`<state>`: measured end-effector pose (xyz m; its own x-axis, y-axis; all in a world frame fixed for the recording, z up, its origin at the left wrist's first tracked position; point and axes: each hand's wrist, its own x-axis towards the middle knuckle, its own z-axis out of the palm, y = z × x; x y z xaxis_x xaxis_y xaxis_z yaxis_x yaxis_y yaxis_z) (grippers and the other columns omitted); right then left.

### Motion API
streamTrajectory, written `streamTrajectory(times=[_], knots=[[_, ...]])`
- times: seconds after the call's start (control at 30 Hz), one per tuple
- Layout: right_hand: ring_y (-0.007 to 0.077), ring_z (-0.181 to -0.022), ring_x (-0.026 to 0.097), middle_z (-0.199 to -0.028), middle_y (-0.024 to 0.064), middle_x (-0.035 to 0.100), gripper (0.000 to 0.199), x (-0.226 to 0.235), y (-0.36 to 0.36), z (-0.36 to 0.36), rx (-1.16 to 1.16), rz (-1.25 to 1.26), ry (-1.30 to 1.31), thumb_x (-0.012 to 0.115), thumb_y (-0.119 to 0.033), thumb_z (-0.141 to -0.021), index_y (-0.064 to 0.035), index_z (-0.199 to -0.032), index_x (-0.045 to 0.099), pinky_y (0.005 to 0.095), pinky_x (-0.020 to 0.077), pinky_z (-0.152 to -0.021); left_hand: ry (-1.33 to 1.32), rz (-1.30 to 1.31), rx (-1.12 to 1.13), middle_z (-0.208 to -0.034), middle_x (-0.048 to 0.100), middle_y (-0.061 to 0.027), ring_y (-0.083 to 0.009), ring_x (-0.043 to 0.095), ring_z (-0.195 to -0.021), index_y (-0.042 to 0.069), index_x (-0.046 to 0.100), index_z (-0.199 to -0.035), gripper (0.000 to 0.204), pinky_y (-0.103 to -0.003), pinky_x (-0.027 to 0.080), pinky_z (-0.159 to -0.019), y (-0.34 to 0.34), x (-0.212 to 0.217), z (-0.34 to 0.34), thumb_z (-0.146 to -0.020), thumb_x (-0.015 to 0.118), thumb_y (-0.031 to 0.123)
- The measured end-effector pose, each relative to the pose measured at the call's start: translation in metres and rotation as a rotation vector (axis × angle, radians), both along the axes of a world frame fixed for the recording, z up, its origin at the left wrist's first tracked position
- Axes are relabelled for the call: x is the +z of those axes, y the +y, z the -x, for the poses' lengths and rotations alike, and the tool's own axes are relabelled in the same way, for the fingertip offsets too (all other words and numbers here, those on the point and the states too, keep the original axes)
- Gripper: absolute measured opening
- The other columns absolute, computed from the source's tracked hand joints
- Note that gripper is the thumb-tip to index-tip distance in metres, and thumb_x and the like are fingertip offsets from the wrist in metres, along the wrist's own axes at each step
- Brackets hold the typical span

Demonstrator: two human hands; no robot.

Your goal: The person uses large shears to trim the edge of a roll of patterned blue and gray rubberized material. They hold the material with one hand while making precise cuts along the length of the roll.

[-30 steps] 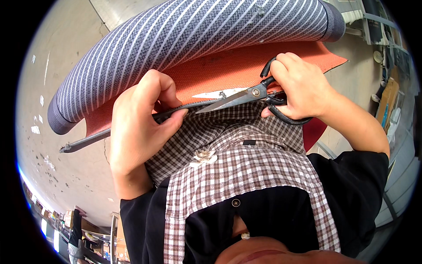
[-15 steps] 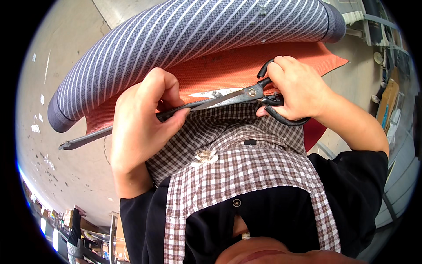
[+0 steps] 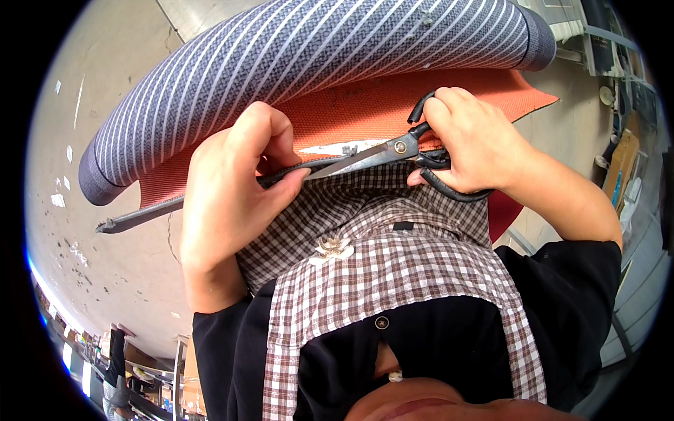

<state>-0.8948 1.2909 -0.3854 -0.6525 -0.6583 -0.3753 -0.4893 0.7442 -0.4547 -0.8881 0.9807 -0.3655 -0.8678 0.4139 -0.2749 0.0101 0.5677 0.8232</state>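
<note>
A thin grey strip (image 3: 140, 216) trailed off to the left, already cut free from the fabric edge, so the trimming looked to be partway along. The left hand (image 3: 235, 184) pinched that edge tight, thumb against fingers, wrist bent over the checked shirt (image 3: 393, 274). The black scissors (image 3: 393, 151) lay along the orange fabric (image 3: 365, 112) below the striped cushion (image 3: 302, 63), blades nearly shut. The right hand (image 3: 470, 140) gripped their handles, fingers through the loops. The next snip probably called for reopening the blades and keeping the edge taut.
</note>
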Motion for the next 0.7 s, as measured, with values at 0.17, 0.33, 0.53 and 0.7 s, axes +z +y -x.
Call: streamTrajectory(times=[0.17, 0.33, 0.53, 0.7], knots=[[0.0339, -0.095, 0.061, -0.099, 0.0159, 0.058, 0.075, 0.002, 0.002, 0.001, 0.013, -0.031, 0.014, 0.081, -0.063, -0.072, 0.0006, -0.106, 0.059, 0.0441, 0.0562, -0.079, 0.031, 0.094, 0.012, -0.079, 0.063, -0.007, -0.0184, 0.065, -0.072, 0.001, 0.058, -0.089, 0.036, -0.029, 0.053, -0.067, -0.004, 0.006, -0.002, -0.064, 0.081, -0.009], [0.0331, -0.098, 0.06, -0.1, 0.0155, 0.058, 0.075, 0.001, -0.006, 0.003, 0.029, 0.013, 0.04, 0.08, -0.063, -0.072, 0.0007, -0.106, 0.059, 0.0437, 0.0562, -0.079, 0.115, 0.211, -0.058, -0.077, 0.065, -0.0103, -0.0305, 0.066, -0.072, 0.003, 0.064, -0.082, 0.027, -0.038, 0.051, -0.063, -0.02, 0.012, -0.003, -0.063, 0.082, -0.001], [0.0332, -0.096, 0.059, -0.099, 0.0154, 0.057, 0.073, -0.005, -0.006, 0.001, 0.009, -0.003, 0.01, 0.08, -0.063, -0.073, 0.0003, -0.104, 0.059, 0.0432, 0.0552, -0.079, 0.05, 0.15, -0.019, -0.075, 0.065, -0.0102, -0.0289, 0.066, -0.07, 0.002, 0.064, -0.081, 0.026, -0.037, 0.051, -0.061, -0.02, 0.009, -0.002, -0.063, 0.083, -0.001], [0.0339, -0.096, 0.058, -0.098, 0.0155, 0.056, 0.074, -0.002, -0.005, 0.002, 0.032, 0.002, 0.052, 0.081, -0.062, -0.072, 0.001, -0.102, 0.059, 0.0432, 0.0542, -0.079, 0.024, 0.117, 0.008, -0.075, 0.064, -0.0098, -0.0269, 0.066, -0.068, 0.002, 0.063, -0.08, 0.026, -0.035, 0.051, -0.06, -0.021, 0.011, -0.001, -0.064, 0.083, -0.001]])
